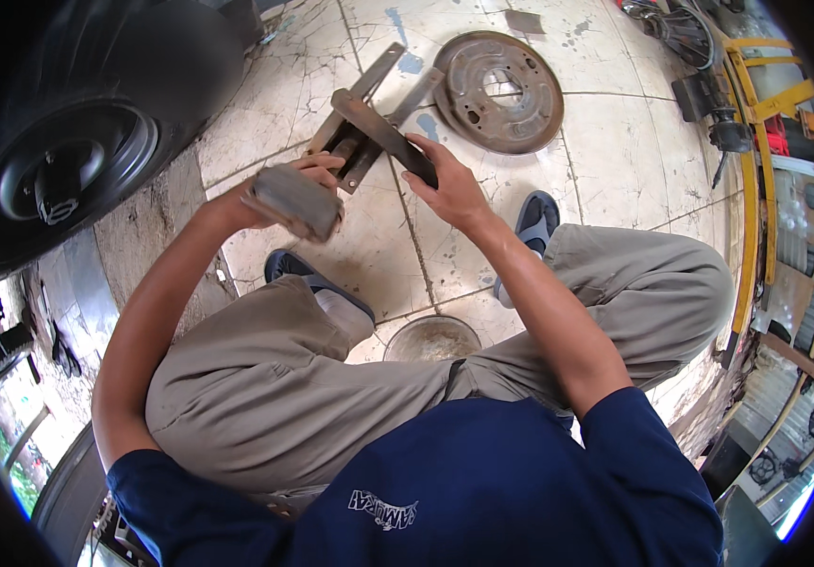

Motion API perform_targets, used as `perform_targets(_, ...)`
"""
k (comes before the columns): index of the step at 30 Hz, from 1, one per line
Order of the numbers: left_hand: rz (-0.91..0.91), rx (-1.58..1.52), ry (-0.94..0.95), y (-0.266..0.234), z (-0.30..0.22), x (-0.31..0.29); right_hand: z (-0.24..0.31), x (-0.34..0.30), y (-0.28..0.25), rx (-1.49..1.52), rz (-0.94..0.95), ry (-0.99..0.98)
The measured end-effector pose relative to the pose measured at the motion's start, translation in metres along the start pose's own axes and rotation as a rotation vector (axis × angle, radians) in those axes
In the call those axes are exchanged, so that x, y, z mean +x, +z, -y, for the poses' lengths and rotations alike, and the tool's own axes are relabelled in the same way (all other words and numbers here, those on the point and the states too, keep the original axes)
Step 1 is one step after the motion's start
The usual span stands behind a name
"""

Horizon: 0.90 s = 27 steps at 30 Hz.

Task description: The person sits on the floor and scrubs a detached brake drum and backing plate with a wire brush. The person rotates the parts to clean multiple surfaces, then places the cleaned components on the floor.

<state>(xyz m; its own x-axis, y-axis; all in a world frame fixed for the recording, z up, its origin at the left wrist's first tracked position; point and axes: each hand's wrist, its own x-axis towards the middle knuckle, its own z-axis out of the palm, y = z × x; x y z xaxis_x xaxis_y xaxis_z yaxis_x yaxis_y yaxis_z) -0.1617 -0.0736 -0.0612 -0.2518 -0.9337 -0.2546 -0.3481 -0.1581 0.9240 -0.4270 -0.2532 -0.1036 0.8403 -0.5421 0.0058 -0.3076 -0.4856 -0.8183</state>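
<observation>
Here, left hand (308,175) gripping grey block (295,200), right hand (449,184) on bar (383,132)

The floor (605,142) is pale tile, cracked and stained, with dark grout lines and a few blue-grey paint patches toward its far edge. A round rusty brake backing plate (499,92) lies flat near the far edge, just beside the metal frame tool (369,113) whose bars rest on the tiles to its left; a dark tyre on its black wheel (67,180) stands at the far left corner. Nearer, two sandalled feet (535,227) are planted on the tiles well apart, and a small round metal bowl (432,339) sits between the legs.
</observation>
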Motion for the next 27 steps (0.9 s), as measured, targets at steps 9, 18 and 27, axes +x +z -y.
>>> perform_targets(9,-0.266,0.171,0.194,0.056,0.002,0.003,-0.003,-0.007,0.006,-0.299,0.215,-0.204)
perform_targets(18,-0.404,-0.098,0.116,0.062,0.016,0.021,-0.009,-0.003,-0.004,-0.289,0.096,-0.053)
perform_targets(27,-0.212,-0.044,0.33,0.06,0.034,0.021,-0.003,-0.023,-0.018,-0.354,0.131,-0.043)
